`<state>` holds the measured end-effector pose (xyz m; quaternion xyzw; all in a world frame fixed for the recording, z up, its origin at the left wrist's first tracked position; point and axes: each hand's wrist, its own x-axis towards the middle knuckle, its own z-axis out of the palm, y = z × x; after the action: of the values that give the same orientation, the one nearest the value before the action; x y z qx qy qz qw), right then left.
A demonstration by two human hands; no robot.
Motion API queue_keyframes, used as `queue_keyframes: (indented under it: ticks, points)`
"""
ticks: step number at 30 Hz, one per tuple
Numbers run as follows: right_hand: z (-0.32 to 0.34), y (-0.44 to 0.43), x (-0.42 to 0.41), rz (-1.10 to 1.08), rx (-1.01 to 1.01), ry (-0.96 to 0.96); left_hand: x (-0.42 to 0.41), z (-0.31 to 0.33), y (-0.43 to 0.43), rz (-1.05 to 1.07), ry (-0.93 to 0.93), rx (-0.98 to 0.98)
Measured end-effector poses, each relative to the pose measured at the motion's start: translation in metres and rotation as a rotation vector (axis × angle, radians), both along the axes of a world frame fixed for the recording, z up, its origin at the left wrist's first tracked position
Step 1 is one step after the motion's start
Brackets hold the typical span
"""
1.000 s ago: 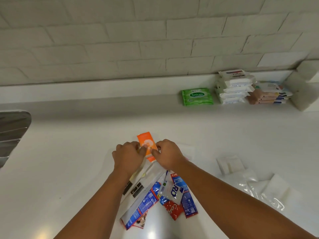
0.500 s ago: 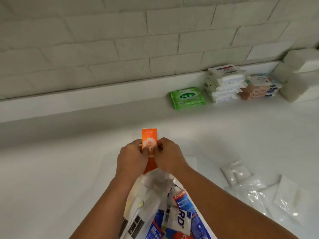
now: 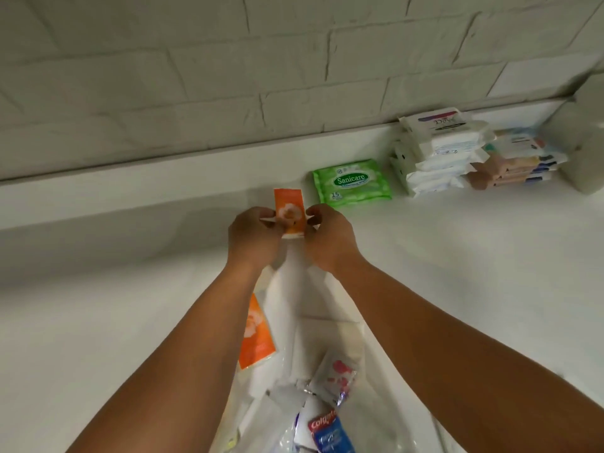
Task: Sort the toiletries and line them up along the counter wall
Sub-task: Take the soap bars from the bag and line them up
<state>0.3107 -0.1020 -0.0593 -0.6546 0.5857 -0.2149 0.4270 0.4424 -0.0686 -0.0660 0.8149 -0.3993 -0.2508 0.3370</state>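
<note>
Both hands pinch a small orange sachet [image 3: 290,213] with a white flower, held upright above the white counter [image 3: 457,273]. My left hand [image 3: 253,237] grips its left edge and my right hand [image 3: 328,237] its right edge. A strip of white sachets hangs from it toward me. Below my forearms lies a second orange sachet [image 3: 256,331], white and pink-printed sachets [image 3: 336,377], and a red-and-blue Colgate sachet [image 3: 330,434].
Along the counter wall lie a green Sanicare wipes pack [image 3: 351,184], a stack of white wipes packs [image 3: 438,152] and a stack of tan and blue packs [image 3: 513,165]. A white block [image 3: 585,152] stands at the far right. The brick wall rises behind.
My hands lifted the orange sachet off the pile and carried it up and toward the wall. The attached packets were pulled up with it. The view swung right and closer.
</note>
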Motion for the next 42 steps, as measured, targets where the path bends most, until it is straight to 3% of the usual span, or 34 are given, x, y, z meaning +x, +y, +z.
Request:
queue_keyframes:
  ticks: [8,26,38,42]
  points:
    - [-0.007,-0.029,0.01,0.138,-0.016,0.058,0.0,-0.011,-0.039,0.061,-0.128,-0.016]
    - [0.001,-0.029,0.009,0.18,0.023,0.067,0.001,-0.006,-0.042,0.026,-0.148,0.028]
    - [0.02,0.054,-0.008,0.326,-0.083,0.198,0.009,0.029,0.058,-0.073,-0.195,-0.049]
    - [0.015,0.086,-0.011,0.397,-0.059,0.205,0.011,0.021,0.107,-0.012,-0.205,-0.001]
